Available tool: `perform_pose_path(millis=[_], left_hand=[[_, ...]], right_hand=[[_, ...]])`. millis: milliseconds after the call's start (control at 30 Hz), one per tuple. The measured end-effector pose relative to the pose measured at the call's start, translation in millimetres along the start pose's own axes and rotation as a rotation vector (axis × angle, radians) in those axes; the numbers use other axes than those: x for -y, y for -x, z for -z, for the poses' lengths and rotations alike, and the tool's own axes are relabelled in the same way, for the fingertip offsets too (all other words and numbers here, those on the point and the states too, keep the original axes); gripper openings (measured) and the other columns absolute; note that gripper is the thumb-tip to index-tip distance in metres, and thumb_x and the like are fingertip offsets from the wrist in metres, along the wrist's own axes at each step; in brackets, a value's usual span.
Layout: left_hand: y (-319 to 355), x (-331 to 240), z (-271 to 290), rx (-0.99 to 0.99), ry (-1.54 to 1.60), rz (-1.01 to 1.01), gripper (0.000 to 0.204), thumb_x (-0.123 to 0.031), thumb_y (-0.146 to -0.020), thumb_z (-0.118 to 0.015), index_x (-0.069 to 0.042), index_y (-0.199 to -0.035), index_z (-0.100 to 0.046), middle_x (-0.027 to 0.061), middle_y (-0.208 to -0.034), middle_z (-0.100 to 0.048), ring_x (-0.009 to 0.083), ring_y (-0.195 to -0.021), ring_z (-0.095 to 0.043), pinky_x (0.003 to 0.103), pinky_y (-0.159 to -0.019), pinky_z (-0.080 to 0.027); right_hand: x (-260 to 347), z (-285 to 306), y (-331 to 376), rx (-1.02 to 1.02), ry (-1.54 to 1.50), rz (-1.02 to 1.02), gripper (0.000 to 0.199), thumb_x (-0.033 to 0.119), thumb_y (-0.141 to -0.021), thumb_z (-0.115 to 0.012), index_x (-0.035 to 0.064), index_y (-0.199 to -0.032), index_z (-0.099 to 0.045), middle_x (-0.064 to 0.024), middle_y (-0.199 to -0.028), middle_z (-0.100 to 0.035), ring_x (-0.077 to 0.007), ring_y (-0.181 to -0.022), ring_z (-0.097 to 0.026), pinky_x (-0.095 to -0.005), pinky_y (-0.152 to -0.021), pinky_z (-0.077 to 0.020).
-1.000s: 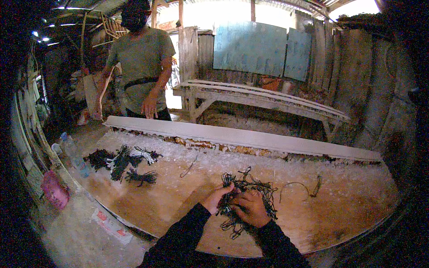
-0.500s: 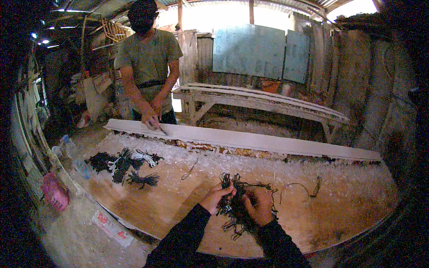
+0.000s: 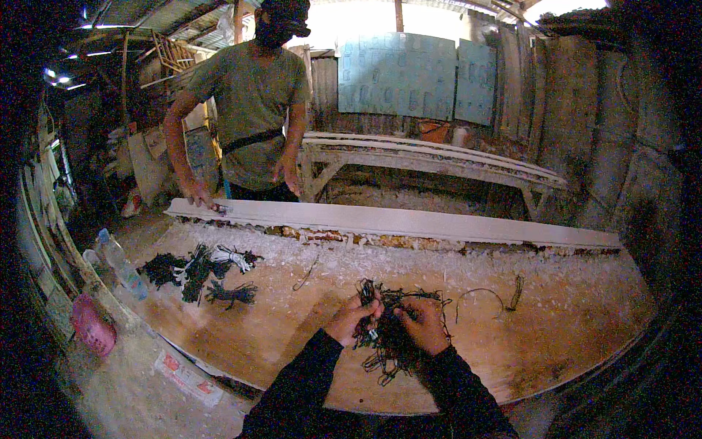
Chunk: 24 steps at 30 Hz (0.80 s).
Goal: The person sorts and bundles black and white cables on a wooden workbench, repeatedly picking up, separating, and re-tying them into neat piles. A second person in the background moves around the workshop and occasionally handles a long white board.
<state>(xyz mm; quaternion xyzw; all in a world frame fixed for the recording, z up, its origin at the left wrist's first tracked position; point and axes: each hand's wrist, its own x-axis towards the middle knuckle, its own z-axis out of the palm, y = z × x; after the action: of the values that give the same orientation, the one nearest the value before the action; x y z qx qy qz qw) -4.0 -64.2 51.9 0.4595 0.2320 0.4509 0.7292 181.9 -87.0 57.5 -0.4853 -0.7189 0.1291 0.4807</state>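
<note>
My left hand (image 3: pixel 352 317) and my right hand (image 3: pixel 422 325) both grip a tangled bunch of dark cords (image 3: pixel 391 336) over a wooden worktable (image 3: pixel 307 329). The fingers pinch strands at the top of the tangle. Loose ends of it trail down toward my sleeves. Farther left on the table lie several tied bundles of dark cords (image 3: pixel 199 268), apart from my hands.
A long pale plank (image 3: pixel 409 222) lies across the table's far side. Another person (image 3: pixel 245 110) stands behind it with a hand on its left end. A plastic bottle (image 3: pixel 117 262) and a pink object (image 3: pixel 91 325) sit at the left edge. A wooden bench (image 3: pixel 439 157) stands behind.
The other person has stepped closer and set a hand on the plank's left end. My hands have stayed on the tangle, shifting their hold slightly.
</note>
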Motion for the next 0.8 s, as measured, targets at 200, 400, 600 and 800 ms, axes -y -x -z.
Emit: perform_pose_path(millis=[200, 400, 600, 800], left_hand=[[0, -13, 1, -0.066, 0.229, -0.186, 0.037, -0.020, -0.085, -0.055, -0.009, -0.118, -0.042, -0.0003, -0.077, -0.047, 0.0115, -0.073, -0.049, 0.025, -0.060, -0.042], [-2, -10, 2, -0.049, 0.379, -0.060, 0.035, -0.018, -0.086, -0.054, -0.009, -0.118, -0.044, -0.0002, -0.077, -0.046, 0.0115, -0.070, -0.048, 0.026, -0.060, -0.042], [-8, 3, 12, 0.052, 0.366, -0.027, 0.032, -0.020, -0.087, -0.053, -0.007, -0.115, -0.046, -0.0019, -0.071, -0.042, 0.0087, -0.061, -0.040, 0.024, -0.056, -0.038], [-13, 10, 18, -0.067, 0.465, -0.029, 0.030, -0.021, -0.086, -0.055, -0.007, -0.112, -0.048, -0.0038, -0.066, -0.040, 0.0069, -0.060, -0.038, 0.024, -0.054, -0.037]], right_hand=[[-4, 3, -4, 0.018, -0.109, -0.044, 0.018, 0.016, -0.075, -0.065, 0.0016, -0.085, -0.061, -0.0087, -0.080, -0.062, -0.0210, -0.079, -0.058, -0.0320, -0.075, -0.0440], [11, 9, -4, -0.062, -0.528, -0.306, 0.011, 0.014, -0.078, -0.063, 0.0040, -0.081, -0.059, -0.0022, -0.076, -0.060, -0.0107, -0.072, -0.053, -0.0251, -0.068, -0.0416], [25, 19, -9, -0.180, -0.721, -0.399, 0.011, 0.012, -0.078, -0.064, 0.0044, -0.081, -0.056, -0.0035, -0.076, -0.060, -0.0122, -0.071, -0.055, -0.0253, -0.068, -0.0426], [18, 17, -11, -0.228, -1.079, -0.377, 0.011, 0.004, -0.077, -0.060, 0.0054, -0.083, -0.050, -0.0057, -0.077, -0.059, -0.0162, -0.072, -0.059, -0.0282, -0.068, -0.0468]])
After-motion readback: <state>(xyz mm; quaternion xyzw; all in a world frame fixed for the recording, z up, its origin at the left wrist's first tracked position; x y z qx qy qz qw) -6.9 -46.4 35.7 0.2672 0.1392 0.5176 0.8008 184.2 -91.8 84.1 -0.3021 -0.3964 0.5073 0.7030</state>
